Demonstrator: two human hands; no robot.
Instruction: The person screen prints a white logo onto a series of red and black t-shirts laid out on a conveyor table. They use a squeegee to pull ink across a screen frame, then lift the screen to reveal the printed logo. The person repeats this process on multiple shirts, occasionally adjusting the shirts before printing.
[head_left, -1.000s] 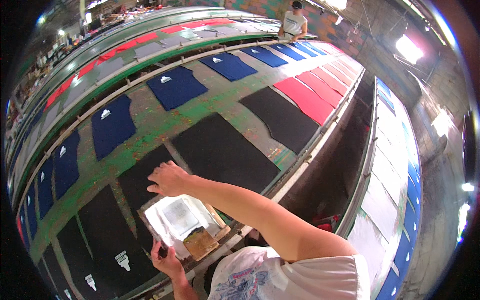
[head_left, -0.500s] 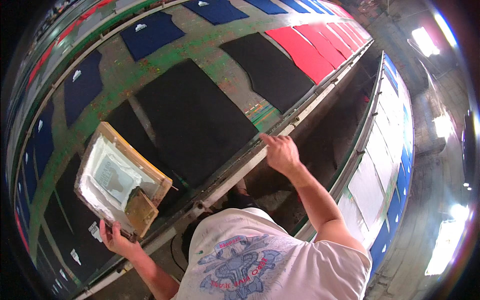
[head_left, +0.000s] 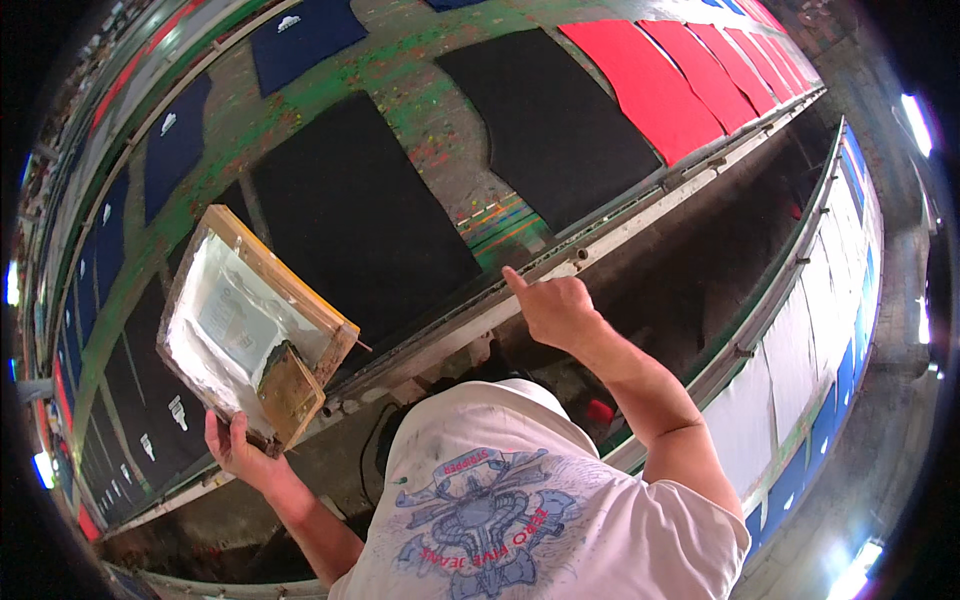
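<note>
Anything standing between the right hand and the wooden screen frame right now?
Nothing visible: the left hand holds the screen frame up, and between it and the right hand only the black panel and table rail show, lying below.

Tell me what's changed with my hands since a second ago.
Your right hand moved rightward from the far edge of the wooden frame to near the table rail, index finger extended. The frame now seems raised and tilted. Your left hand stays at the frame's near edge, and the black cloths still lie flat.
</note>
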